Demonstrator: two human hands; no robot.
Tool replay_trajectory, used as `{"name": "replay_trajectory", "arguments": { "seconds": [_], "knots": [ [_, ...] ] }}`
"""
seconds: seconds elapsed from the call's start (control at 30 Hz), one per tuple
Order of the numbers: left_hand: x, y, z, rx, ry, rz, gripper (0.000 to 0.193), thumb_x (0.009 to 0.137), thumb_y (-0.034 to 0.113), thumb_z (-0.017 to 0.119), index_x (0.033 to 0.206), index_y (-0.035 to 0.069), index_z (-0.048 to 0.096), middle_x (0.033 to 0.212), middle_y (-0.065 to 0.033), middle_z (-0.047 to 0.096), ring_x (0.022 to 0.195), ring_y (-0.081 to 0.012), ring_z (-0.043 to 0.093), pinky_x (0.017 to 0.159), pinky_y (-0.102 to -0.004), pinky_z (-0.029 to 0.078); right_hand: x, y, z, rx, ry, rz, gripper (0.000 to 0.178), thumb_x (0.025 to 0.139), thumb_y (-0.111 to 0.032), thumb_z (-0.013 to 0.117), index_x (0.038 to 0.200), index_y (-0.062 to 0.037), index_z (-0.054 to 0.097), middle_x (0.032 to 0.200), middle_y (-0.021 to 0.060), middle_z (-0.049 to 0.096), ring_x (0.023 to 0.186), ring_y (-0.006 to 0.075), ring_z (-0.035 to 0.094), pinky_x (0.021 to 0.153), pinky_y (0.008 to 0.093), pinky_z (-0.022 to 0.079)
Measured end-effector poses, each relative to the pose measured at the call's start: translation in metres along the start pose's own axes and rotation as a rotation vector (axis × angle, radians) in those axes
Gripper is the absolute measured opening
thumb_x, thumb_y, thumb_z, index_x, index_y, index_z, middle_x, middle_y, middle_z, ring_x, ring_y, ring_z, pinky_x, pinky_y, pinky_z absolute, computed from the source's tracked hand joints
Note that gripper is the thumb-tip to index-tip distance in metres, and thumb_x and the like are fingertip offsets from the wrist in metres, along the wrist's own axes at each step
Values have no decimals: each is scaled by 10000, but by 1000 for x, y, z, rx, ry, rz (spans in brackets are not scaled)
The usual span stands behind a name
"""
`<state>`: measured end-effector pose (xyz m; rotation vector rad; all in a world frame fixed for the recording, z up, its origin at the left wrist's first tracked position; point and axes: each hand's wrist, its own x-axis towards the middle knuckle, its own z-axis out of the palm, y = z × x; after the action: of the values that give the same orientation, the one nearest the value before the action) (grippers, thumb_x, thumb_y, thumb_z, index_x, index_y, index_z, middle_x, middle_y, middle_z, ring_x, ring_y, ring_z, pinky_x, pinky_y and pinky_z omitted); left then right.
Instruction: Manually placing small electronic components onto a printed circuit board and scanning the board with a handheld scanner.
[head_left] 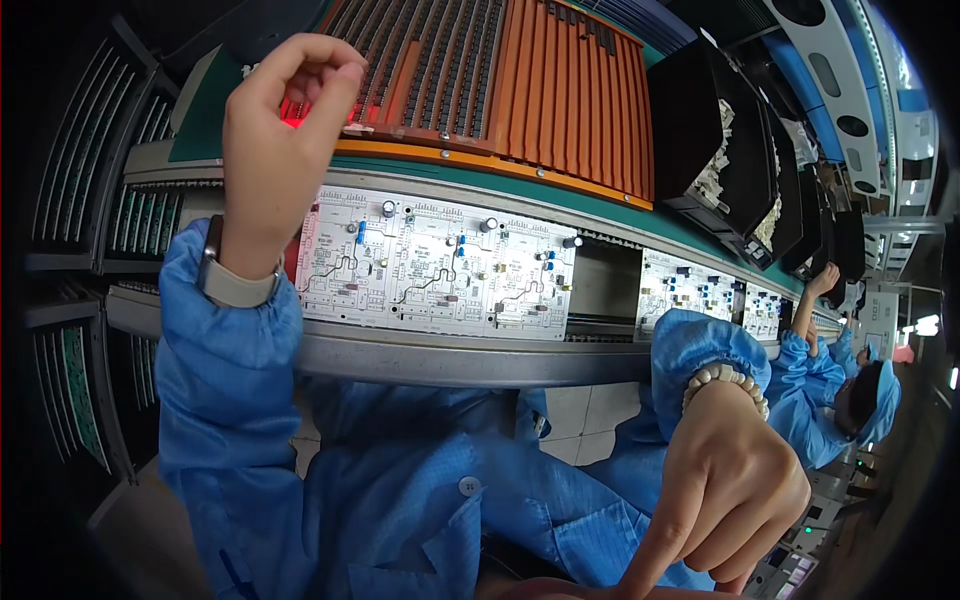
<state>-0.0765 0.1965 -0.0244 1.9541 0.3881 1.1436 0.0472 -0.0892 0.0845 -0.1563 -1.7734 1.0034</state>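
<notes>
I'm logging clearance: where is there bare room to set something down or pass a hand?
Free: green mat between the left hand and dark rack; dark gap between the circuit boards, depth unclear. Crowded: brown tray, black bins.

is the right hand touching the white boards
Apart. The head view shows the right hand well below the white boards in the picture, the metal rail between them.

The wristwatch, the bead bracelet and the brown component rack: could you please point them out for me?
Wristwatch (238,287): head view, on its pale band.
Bead bracelet (727,374): head view, on its upper beads.
Brown component rack (490,163): head view, on its orange front rail.
</notes>
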Motion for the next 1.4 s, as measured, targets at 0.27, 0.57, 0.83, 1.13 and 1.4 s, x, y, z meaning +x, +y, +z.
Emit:
{"name": "replay_trajectory", "arguments": {
  "seconds": [0.27, 0.57, 0.83, 1.13, 1.4],
  "knots": [
    [17, -18, -21, 220, -277, -16, 136, 957, 115, 652, 1046, 15, 672, 881, -46, 640, 775, -130, 570, 726, -271, 482, 11, 5, -1, -27, -11, -57, 453, 947, -45, 642, 515, 1, 512, 558, 74, 528, 502, 143, 529, 696, 304, 550],
    [30, -24, -14, 464, -541, 197, 51, 947, 31, 595, 957, -19, 587, 888, -104, 565, 833, -232, 599, 749, -324, 509, 3, 2, 7, -25, -25, -29, 447, 943, 0, 611, 512, 2, 492, 559, 70, 515, 501, 145, 521, 726, 311, 562],
    [29, -23, -16, 375, -634, 71, 72, 917, 1, 601, 950, -26, 543, 922, -129, 526, 834, -251, 592, 774, -341, 516, -2, 1, 8, -72, 31, -14, 434, 934, -8, 632, 519, 11, 507, 560, 73, 524, 497, 133, 514, 708, 306, 560],
    [32, -27, -16, 487, -613, 212, 124, 887, 1, 643, 954, -41, 547, 924, -90, 514, 844, -219, 551, 781, -328, 474, 2, 6, 1, -39, -57, 4, 436, 921, -11, 662, 515, 7, 506, 546, 69, 511, 484, 138, 523, 702, 316, 566],
    [27, -28, -20, 301, -536, 239, 138, 854, 23, 673, 909, -19, 554, 897, -96, 512, 844, -223, 578, 766, -334, 490, 10, 29, -33, -320, 129, 62, 361, 924, -166, 691, 600, -41, 590, 550, 35, 499, 475, 215, 537, 682, 397, 591]
  ]
}}
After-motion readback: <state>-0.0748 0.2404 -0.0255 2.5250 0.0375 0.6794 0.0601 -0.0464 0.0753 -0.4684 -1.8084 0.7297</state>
